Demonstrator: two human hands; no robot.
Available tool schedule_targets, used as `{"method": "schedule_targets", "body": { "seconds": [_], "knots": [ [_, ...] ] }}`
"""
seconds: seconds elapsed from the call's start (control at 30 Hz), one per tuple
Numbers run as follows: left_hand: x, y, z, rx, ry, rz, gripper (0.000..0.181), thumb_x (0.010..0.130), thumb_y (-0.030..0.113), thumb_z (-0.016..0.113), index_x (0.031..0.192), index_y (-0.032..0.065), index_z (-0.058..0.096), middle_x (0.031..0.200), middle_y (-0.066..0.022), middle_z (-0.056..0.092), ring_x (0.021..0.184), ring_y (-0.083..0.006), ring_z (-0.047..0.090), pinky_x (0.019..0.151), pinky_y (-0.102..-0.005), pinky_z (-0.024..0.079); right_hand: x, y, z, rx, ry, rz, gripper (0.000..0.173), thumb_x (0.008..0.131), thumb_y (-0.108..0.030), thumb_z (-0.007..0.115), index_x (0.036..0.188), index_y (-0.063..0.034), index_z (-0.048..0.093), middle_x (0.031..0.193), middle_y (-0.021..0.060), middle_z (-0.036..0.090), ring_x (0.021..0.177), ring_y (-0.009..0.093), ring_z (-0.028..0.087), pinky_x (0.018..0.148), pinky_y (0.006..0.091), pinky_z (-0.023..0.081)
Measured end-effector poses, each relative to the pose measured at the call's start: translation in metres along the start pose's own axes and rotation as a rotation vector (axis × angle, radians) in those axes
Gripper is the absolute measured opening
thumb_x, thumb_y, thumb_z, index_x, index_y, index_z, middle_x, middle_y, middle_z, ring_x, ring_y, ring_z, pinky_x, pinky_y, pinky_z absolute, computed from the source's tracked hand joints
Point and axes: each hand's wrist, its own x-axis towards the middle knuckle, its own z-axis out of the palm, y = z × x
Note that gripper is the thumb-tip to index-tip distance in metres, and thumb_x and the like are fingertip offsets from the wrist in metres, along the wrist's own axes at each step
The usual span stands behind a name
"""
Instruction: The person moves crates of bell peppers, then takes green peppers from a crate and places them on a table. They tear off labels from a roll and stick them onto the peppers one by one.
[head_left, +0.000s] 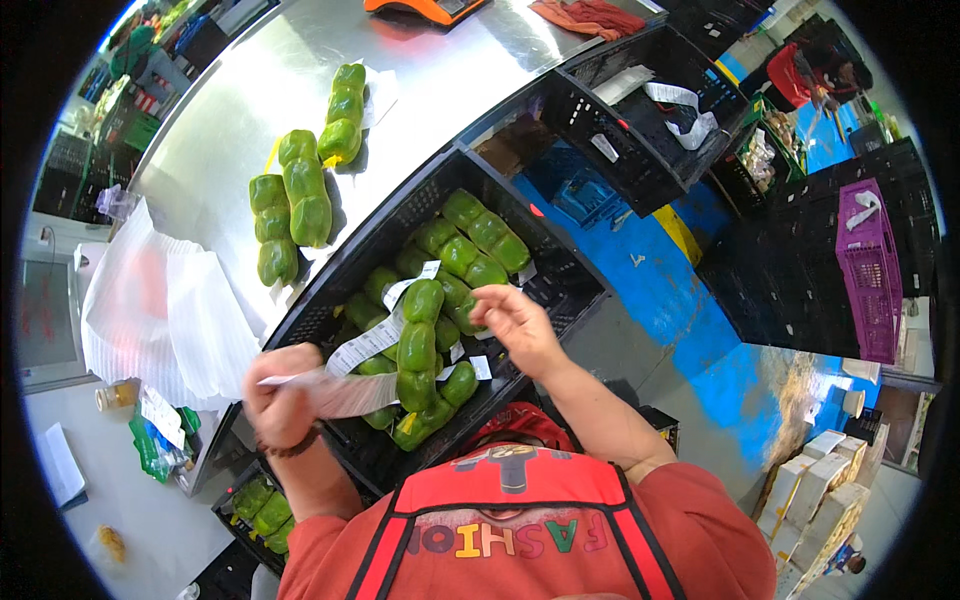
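Below me a black plastic crate (583, 289) holds several packs of green bell peppers (487, 229), lined up in wrapped rows. My left hand (285, 390), slightly blurred, grips a strip of printed white labels (367, 346) that curls over the peppers. One pepper pack (418, 345) lies on top, beside the strip. My right hand (517, 326) is raised over the crate's right part, fingers partly curled and apart, with nothing seen in it. On the steel table (217, 150) lie more pepper packs (306, 187), some with yellow tape showing.
White foam sheets (172, 307) lie at the table's left. An orange scale (427, 9) and red cloths (589, 19) are at its far edge. Another black crate (637, 142) holds label strips. Stacked black crates with a purple crate (870, 270) stand right. A person (806, 75) is in the distance.
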Motion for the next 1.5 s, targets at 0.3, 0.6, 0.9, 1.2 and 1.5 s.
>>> {"method": "schedule_targets", "body": {
  "seconds": [0.3, 0.6, 0.9, 1.2, 1.5],
  "knots": [
    [-0.001, 0.101, -0.009, -0.525, -0.024, 0.384, 0.016, 0.080, 0.011, 0.051, 0.066, 0.0095, 0.059, 0.058, -0.0018, 0.060, 0.049, -0.0132, 0.053, 0.067, -0.0282, 0.036, 0.014, 0.005, -0.035, -0.211, 0.151, 0.009, 0.031, 0.085, -0.015, 0.057, 0.111, -0.0015, 0.049, 0.082, 0.0017, 0.057, 0.075, 0.008, 0.053, 0.070, 0.0227, 0.044],
    [-0.059, 0.031, -0.015, -0.376, 0.056, -0.138, 0.016, 0.085, 0.017, 0.053, 0.083, 0.0018, 0.056, 0.073, -0.0097, 0.060, 0.061, -0.0171, 0.055, 0.053, -0.0296, 0.039, 0.060, -0.090, -0.262, -0.298, 1.069, -0.169, 0.048, 0.075, -0.009, 0.058, 0.117, -0.0030, 0.038, 0.079, 0.0091, 0.057, 0.058, 0.014, 0.054, 0.044, 0.0245, 0.039],
    [-0.048, -0.040, 0.005, -0.449, 0.439, -0.682, 0.010, 0.089, 0.011, 0.047, 0.093, 0.0046, 0.054, 0.082, -0.0029, 0.059, 0.071, -0.0100, 0.058, 0.063, -0.0237, 0.048, 0.112, -0.101, -0.192, -0.805, 0.653, -0.194, 0.028, 0.081, -0.013, 0.054, 0.107, -0.0044, 0.055, 0.084, 0.0060, 0.059, 0.071, 0.013, 0.055, 0.062, 0.0235, 0.044],
    [-0.039, -0.063, -0.050, -0.320, 0.536, -0.573, 0.022, 0.087, 0.025, 0.054, 0.088, 0.0029, 0.059, 0.079, -0.0033, 0.063, 0.065, -0.0079, 0.058, 0.059, -0.0216, 0.048, 0.245, 0.038, 0.115, -1.536, -0.674, -0.954, 0.049, 0.069, -0.001, 0.054, 0.116, -0.0135, 0.048, 0.116, 0.0060, 0.049, 0.113, 0.024, 0.042, 0.091, 0.0349, 0.036],
    [-0.066, -0.057, -0.059, -0.559, 0.426, -0.649, 0.018, 0.080, 0.013, 0.063, 0.094, 0.0023, 0.057, 0.084, -0.0035, 0.063, 0.073, -0.0099, 0.060, 0.067, -0.0245, 0.050, 0.326, 0.079, 0.155, -1.828, -1.094, -1.125, 0.040, 0.084, -0.013, 0.041, 0.124, -0.0148, 0.042, 0.128, 0.0058, 0.043, 0.124, 0.020, 0.034, 0.106, 0.0375, 0.020]
  ]
}}
